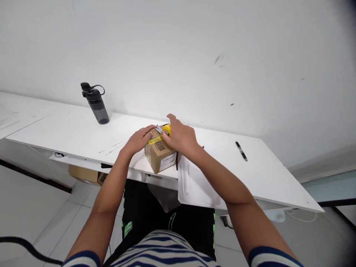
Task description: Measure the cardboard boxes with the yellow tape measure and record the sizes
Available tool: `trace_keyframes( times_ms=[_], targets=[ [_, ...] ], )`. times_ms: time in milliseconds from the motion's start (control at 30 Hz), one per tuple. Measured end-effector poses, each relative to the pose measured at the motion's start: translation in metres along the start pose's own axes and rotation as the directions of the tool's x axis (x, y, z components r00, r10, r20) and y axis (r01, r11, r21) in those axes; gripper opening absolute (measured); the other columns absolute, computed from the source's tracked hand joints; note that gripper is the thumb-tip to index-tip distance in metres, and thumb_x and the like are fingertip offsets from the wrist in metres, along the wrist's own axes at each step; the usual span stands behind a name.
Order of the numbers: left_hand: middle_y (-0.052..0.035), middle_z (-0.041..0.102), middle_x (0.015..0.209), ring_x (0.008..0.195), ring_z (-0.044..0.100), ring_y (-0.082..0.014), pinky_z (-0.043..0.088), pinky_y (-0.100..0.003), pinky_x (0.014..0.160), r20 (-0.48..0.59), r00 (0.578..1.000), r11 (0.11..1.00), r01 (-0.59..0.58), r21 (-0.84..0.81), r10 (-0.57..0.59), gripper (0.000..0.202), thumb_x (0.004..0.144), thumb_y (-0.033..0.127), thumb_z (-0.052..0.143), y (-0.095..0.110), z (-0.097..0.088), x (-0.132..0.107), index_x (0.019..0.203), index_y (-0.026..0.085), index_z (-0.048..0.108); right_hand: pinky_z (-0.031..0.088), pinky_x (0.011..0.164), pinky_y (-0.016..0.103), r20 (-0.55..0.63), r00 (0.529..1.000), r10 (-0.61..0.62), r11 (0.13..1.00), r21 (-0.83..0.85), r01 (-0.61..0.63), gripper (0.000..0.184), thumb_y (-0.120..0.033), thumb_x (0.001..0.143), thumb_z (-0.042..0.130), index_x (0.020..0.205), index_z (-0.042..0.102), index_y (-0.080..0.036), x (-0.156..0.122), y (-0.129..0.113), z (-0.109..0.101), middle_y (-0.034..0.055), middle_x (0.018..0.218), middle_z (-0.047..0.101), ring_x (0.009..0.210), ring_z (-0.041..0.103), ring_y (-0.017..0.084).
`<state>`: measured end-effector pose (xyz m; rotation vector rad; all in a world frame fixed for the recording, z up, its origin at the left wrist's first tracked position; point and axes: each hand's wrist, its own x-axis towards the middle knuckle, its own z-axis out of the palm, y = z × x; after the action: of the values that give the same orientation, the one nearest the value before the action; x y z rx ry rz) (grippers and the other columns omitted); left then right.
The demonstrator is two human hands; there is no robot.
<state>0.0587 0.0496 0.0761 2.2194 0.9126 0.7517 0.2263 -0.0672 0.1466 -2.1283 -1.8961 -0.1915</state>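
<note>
A small brown cardboard box with yellow tape, a barcode and a white label sits at the desk's front edge. My right hand is closed around a yellow tape measure over the box's top. A short length of its metal blade shows, pointing left. At the box's left upper edge is my left hand, fingers bent, with the fingertips at the blade's end. How firmly they pinch it is hard to see.
White papers lie right of the box, overhanging the front edge of the white desk. Farther right is a black pen. A dark water bottle stands at the back left, near the wall. Another cardboard box is below the desk.
</note>
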Motion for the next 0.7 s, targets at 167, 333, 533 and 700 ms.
trace_keyframes(
  times_ms=[167, 333, 533, 700],
  targets=[
    [-0.0015, 0.052, 0.152, 0.138, 0.05, -0.0261, 0.038, -0.043, 0.116, 0.001, 1.0, 1.0, -0.009, 0.015, 0.009, 0.058, 0.095, 0.043, 0.037, 0.001, 0.0, 0.0, 0.152, 0.029, 0.045, 0.045, 0.071, 0.033, -0.044, 0.996, -0.077, 0.997, 0.028, 0.078, 0.06, -0.047, 0.097, 0.039, 0.149, 0.034, -0.019, 0.032, -0.002, 0.016, 0.0158, 0.126, 0.064, 0.09, 0.067, 0.027],
    [-0.0036, 0.055, 0.15, 0.135, 0.053, -0.0267, 0.039, -0.046, 0.115, -0.088, 0.996, 0.995, 0.021, -0.097, -0.03, 0.065, 0.096, 0.047, 0.04, -0.005, 0.004, -0.01, 0.158, 0.03, 0.03, 0.046, 0.078, 0.036, -0.086, 0.99, -0.115, 0.977, 0.173, 0.128, 0.071, -0.051, 0.093, 0.043, 0.154, 0.026, -0.017, 0.058, 0.012, 0.016, 0.0144, 0.12, 0.067, 0.098, 0.064, 0.029],
    [-0.0138, 0.048, 0.155, 0.141, 0.047, -0.0284, 0.04, -0.043, 0.117, -0.356, 0.929, 0.929, -0.04, -0.368, -0.101, 0.069, 0.096, 0.059, 0.039, -0.062, 0.006, -0.059, 0.149, 0.015, 0.046, 0.046, 0.077, 0.035, -0.176, 0.966, -0.19, 0.9, 0.361, 0.243, 0.07, -0.051, 0.094, 0.044, 0.151, 0.019, -0.019, 0.041, 0.031, -0.003, 0.01, 0.116, 0.064, 0.094, 0.062, 0.023],
    [-0.0134, 0.046, 0.153, 0.139, 0.048, -0.0284, 0.043, -0.046, 0.115, -0.405, 0.893, 0.961, 0.097, -0.259, -0.199, 0.071, 0.088, 0.067, 0.049, -0.099, 0.009, -0.092, 0.144, 0.023, 0.053, 0.046, 0.077, 0.035, -0.093, 0.932, -0.351, 0.784, 0.515, 0.347, 0.066, -0.057, 0.09, 0.049, 0.142, 0.031, -0.021, 0.028, 0.017, 0.007, 0.0068, 0.109, 0.065, 0.087, 0.062, 0.02]
  ],
)
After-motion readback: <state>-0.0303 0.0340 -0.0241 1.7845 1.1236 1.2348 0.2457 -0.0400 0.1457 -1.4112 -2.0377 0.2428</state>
